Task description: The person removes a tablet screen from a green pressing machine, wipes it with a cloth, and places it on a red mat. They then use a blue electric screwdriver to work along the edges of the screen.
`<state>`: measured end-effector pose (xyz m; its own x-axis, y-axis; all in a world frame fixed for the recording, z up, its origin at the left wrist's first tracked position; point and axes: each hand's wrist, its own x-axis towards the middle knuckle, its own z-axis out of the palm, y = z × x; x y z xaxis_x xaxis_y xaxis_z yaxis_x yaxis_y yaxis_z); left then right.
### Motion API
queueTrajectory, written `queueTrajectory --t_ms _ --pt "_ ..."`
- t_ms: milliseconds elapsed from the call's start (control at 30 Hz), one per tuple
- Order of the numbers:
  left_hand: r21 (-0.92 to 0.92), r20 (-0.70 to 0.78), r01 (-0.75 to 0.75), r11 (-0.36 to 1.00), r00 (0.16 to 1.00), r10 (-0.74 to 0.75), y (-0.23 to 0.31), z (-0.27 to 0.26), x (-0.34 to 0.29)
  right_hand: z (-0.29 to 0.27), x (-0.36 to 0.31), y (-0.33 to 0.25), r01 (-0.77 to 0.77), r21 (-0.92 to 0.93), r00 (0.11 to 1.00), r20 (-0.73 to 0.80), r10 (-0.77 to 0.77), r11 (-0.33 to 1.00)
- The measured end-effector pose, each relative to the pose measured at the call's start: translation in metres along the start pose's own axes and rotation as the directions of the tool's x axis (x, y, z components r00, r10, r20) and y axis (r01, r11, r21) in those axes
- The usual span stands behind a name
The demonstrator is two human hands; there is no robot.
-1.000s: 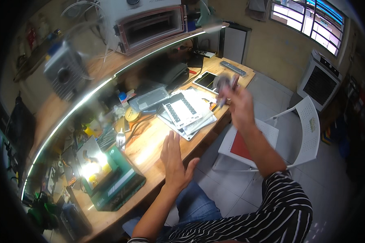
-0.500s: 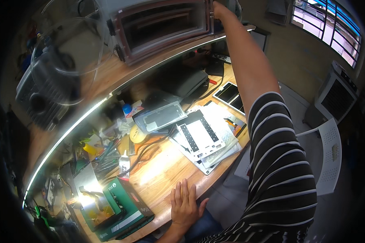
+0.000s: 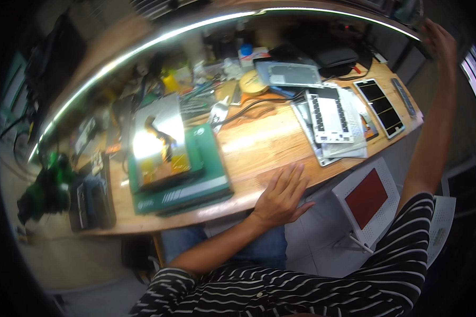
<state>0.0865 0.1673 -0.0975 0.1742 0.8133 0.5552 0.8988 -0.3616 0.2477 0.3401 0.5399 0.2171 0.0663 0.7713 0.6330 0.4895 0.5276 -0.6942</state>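
My left hand [image 3: 283, 195] rests with fingers stretched out and apart at the front edge of the wooden table [image 3: 264, 140], holding nothing. Just beyond it lies a stack of white and silver panels, topped by a white frame [image 3: 333, 124] with dark slotted strips. My right hand [image 3: 439, 42] is raised at the far right, by the end of the upper shelf's light strip [image 3: 322, 10]. Its fingers are blurred and dim, so their grip is unclear. Beside the stack lies a black panel with a white border [image 3: 382, 108].
Left of centre, a green box [image 3: 211, 182] carries a shiny metal plate [image 3: 166, 113] with an orange flex piece. Small tools, a yellow disc [image 3: 253, 83] and a dark cable crowd the back. A white chair [image 3: 367, 198] with a red pad stands at the front right.
The view has swung left and down. My right arm has come away from the glass-fronted cabinet on the shelf and now reaches out to the far right. My left hand stays at the table edge.
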Motion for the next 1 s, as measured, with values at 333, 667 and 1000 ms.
queueTrajectory --t_ms 333,667,1000 --pt "-0.192 -0.4 -0.076 0.978 0.917 -0.007 0.001 -0.195 -0.068 0.092 -0.365 -0.115 -0.053 0.421 0.702 0.661 -0.266 0.905" --pt "-0.071 -0.262 0.717 0.693 0.657 -0.707 -0.223 -0.291 -0.042 0.294 -0.31 -0.186 -0.234 0.123 0.475 0.88 0.003 0.964" --pt "-0.485 0.174 0.768 0.419 0.554 -0.814 -0.29 -0.26 -0.031 0.331 -0.315 -0.198 -0.076 0.129 0.458 0.885 -0.081 0.989"
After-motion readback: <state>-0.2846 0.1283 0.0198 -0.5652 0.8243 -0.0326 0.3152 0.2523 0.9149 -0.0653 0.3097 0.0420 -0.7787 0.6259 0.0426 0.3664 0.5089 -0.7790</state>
